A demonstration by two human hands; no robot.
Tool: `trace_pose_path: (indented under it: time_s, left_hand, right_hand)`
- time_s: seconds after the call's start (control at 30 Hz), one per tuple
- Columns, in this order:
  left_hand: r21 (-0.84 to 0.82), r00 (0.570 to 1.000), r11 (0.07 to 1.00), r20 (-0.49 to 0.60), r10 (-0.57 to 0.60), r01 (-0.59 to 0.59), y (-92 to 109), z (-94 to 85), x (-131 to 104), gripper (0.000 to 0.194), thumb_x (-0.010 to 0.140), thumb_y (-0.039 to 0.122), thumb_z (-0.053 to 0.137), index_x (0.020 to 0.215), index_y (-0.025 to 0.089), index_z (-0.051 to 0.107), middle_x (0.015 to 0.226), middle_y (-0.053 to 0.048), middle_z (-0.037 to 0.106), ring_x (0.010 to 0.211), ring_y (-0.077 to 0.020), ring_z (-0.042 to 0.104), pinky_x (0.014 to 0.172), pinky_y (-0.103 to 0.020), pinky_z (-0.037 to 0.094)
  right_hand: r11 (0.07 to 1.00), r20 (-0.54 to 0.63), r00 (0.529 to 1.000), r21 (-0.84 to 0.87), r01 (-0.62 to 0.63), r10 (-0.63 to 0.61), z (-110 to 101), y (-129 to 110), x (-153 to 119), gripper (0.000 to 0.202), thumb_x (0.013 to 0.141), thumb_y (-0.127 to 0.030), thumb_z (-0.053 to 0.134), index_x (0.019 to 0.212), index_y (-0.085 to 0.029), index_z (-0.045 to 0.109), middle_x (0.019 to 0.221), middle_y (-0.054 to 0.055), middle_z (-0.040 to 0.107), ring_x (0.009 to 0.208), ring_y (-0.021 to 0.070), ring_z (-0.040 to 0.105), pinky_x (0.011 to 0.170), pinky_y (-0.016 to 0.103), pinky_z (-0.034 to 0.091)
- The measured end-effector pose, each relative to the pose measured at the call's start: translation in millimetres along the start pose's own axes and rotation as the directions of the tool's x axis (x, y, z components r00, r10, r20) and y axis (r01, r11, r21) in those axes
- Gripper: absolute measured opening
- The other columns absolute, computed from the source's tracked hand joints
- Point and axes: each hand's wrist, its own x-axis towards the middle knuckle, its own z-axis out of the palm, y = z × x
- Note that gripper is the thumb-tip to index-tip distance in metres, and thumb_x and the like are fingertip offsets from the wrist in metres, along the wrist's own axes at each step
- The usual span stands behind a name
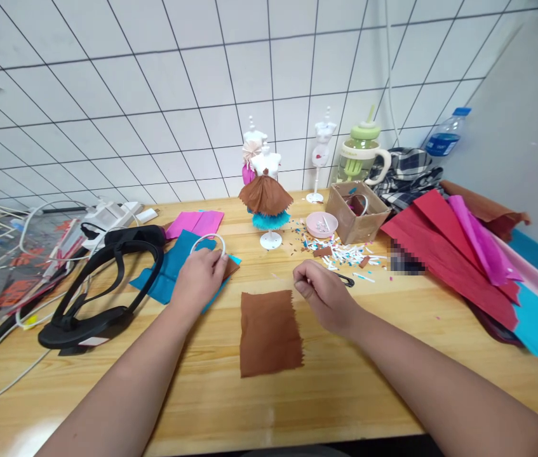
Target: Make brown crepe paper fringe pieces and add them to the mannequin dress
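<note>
My left hand (201,274) is closed over the blue paper (168,263), its fingers pinched at the lower edge of a white ring (208,238). My right hand (321,293) is curled with the handle end of black scissors (346,280) showing beyond its knuckles; the rest is hidden. Between and below the hands a brown paper piece (271,336) lies flat, its right edge jagged. Behind them a small white mannequin (269,164) wears a brown pleated skirt (266,195) over a blue frilled layer (271,220).
Paper scraps (349,254), a pink dish (322,225) and a cardboard box (359,212) stand back right. Red paper (454,254) lies at the right. A black strap frame (101,317) and cables are at the left. A bare mannequin (321,152) and green-lidded cup (361,155) stand near the wall.
</note>
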Motion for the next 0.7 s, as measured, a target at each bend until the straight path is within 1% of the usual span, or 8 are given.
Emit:
trace_pose_path:
  time_s: [0.07, 0.17, 0.2, 0.27, 0.33, 0.4, 0.53, 0.7]
  left_hand:
    - [0.183, 0.997, 0.983, 0.079, 0.004, -0.018, -2, -0.7, -1, 0.039, 0.089, 0.047, 0.044, 0.097, 0.016, 0.066, 0.085, -0.011, 0.059, 0.085, -0.0276, 0.054, 0.076, -0.037, 0.042]
    - [0.248, 0.999, 0.969, 0.026, -0.019, 0.012, 9, -4.2, -7, 0.047, 0.09, 0.051, 0.042, 0.107, 0.014, 0.066, 0.096, -0.016, 0.059, 0.097, -0.0327, 0.051, 0.086, -0.045, 0.041]
    - [0.204, 1.0, 0.979, -0.006, 0.005, -0.004, 15, -6.2, -9, 0.048, 0.092, 0.049, 0.037, 0.107, 0.015, 0.067, 0.1, -0.015, 0.058, 0.101, -0.0324, 0.05, 0.09, -0.046, 0.039]
    - [-0.018, 0.995, 0.995, -0.014, 0.102, -0.102, 26, -10.0, -15, 0.05, 0.096, 0.045, 0.027, 0.106, 0.018, 0.069, 0.106, -0.012, 0.058, 0.106, -0.0285, 0.049, 0.096, -0.045, 0.036]
    - [-0.335, 0.98, 0.929, 0.065, 0.188, -0.156, 36, -11.8, -20, 0.055, 0.098, 0.043, 0.02, 0.103, 0.02, 0.07, 0.105, -0.009, 0.06, 0.105, -0.0238, 0.051, 0.098, -0.041, 0.037]
    - [-0.529, 0.953, 0.84, 0.174, 0.248, -0.122, 44, -11.0, -25, 0.056, 0.098, 0.045, 0.019, 0.099, 0.021, 0.07, 0.102, -0.007, 0.061, 0.103, -0.0216, 0.053, 0.097, -0.038, 0.038]
    - [-0.617, 0.916, 0.782, 0.261, 0.304, -0.083, 57, -7.4, -28, 0.041, 0.092, 0.048, 0.042, 0.084, 0.019, 0.07, 0.092, -0.006, 0.061, 0.092, -0.0204, 0.055, 0.088, -0.034, 0.042]
    - [-0.686, 0.918, 0.725, 0.248, 0.31, -0.059, 62, -5.6, -27, 0.025, 0.087, 0.037, 0.055, 0.077, 0.018, 0.069, 0.087, -0.005, 0.06, 0.087, -0.0183, 0.055, 0.082, -0.031, 0.042]
  right_hand:
    - [0.994, 0.029, 0.995, 0.053, -0.097, 0.095, 0, 5, 2, 0.008, 0.09, -0.022, 0.043, 0.081, -0.022, 0.045, 0.074, -0.001, 0.05, 0.07, 0.0147, 0.045, 0.063, 0.027, 0.034]
    - [0.957, 0.127, 0.974, 0.201, -0.209, 0.186, 1, 8, 4, 0.01, 0.088, -0.025, 0.042, 0.08, -0.021, 0.045, 0.071, -0.002, 0.047, 0.067, 0.0136, 0.043, 0.06, 0.025, 0.033]
    - [0.94, 0.165, 0.966, 0.246, -0.236, 0.199, 1, 8, 5, 0.01, 0.088, -0.026, 0.043, 0.079, -0.021, 0.045, 0.07, -0.003, 0.046, 0.067, 0.0133, 0.042, 0.06, 0.025, 0.034]
    - [0.91, 0.224, 0.951, 0.31, -0.277, 0.213, 2, 7, 5, 0.012, 0.086, -0.028, 0.044, 0.077, -0.021, 0.045, 0.071, -0.003, 0.045, 0.067, 0.013, 0.041, 0.061, 0.025, 0.034]
    - [0.886, 0.26, 0.939, 0.347, -0.308, 0.225, 2, 6, 6, 0.013, 0.085, -0.03, 0.045, 0.077, -0.02, 0.045, 0.071, -0.002, 0.044, 0.067, 0.0129, 0.04, 0.062, 0.025, 0.033]
    - [0.868, 0.282, 0.93, 0.369, -0.333, 0.237, 3, 6, 6, 0.014, 0.084, -0.031, 0.046, 0.077, -0.02, 0.045, 0.071, -0.003, 0.043, 0.067, 0.0127, 0.039, 0.062, 0.025, 0.033]
    - [0.858, 0.287, 0.925, 0.377, -0.349, 0.25, 3, 7, 6, 0.014, 0.084, -0.032, 0.046, 0.077, -0.02, 0.046, 0.071, -0.003, 0.042, 0.067, 0.0124, 0.038, 0.062, 0.026, 0.032]
    - [0.867, 0.266, 0.929, 0.362, -0.342, 0.256, 2, 8, 6, 0.014, 0.083, -0.032, 0.046, 0.076, -0.02, 0.046, 0.07, -0.003, 0.043, 0.067, 0.0126, 0.039, 0.062, 0.026, 0.032]
